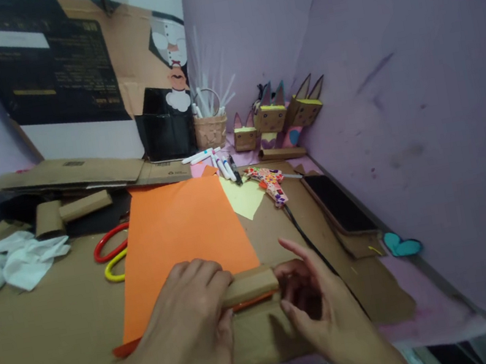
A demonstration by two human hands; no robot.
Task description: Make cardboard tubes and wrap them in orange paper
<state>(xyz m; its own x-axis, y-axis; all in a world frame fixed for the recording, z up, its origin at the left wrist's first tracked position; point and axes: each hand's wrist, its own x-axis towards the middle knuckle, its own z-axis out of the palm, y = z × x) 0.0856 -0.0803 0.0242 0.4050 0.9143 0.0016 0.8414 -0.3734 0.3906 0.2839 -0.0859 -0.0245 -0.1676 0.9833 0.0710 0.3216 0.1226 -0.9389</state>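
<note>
My left hand (189, 315) lies over a small cardboard block (251, 283) at the near edge of an orange paper sheet (177, 236), fingers curled down on it. My right hand (320, 306) touches the block's right end with thumb and bent fingers, index finger stretched out. The orange sheet's near edge curls under the block. Everything rests on a brown cardboard work surface (41, 340).
Red and yellow scissors handles (111, 257) lie left of the sheet, crumpled white tissue (27, 258) farther left. A patterned glue gun (271, 182) with black cord, yellow paper (245, 197), markers (221, 164), a phone (337, 203), a basket (211, 130) and cardboard animal boxes (287, 113) stand behind.
</note>
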